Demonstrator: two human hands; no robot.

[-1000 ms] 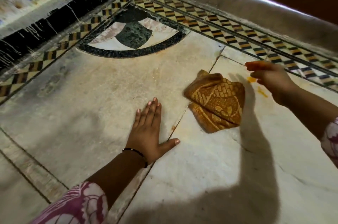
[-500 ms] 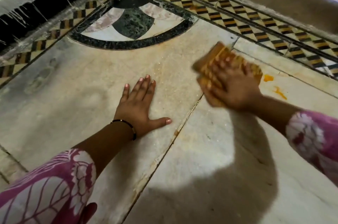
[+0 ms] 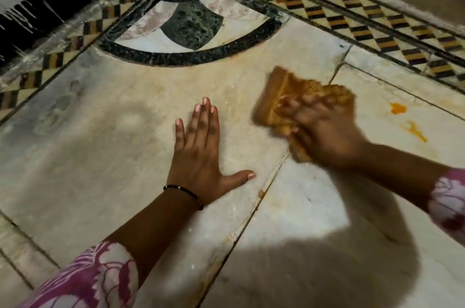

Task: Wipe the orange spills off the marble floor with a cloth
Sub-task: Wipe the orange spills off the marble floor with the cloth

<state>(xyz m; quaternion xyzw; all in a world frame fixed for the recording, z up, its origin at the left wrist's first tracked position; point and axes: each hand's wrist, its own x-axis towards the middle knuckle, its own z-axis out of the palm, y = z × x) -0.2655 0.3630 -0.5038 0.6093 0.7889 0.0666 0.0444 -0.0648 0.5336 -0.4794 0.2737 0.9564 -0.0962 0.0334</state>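
Looks like a room corner in an older, ornate house or hall w/ a decorated stone floor. Pale marble floor (image 3: pixel 105 156) of big slabs w/ worn, cracked joints. Far side: inlaid checker border (image 3: pixel 352 23) in black, yellow & cream running along both walls, meeting at far corner. Inside that corner, a quarter-round inlay (image 3: pixel 191 28) w/ dark green stone & black rim. Far left: black skirting (image 3: pixel 50 8) streaked w/ white paint drips.
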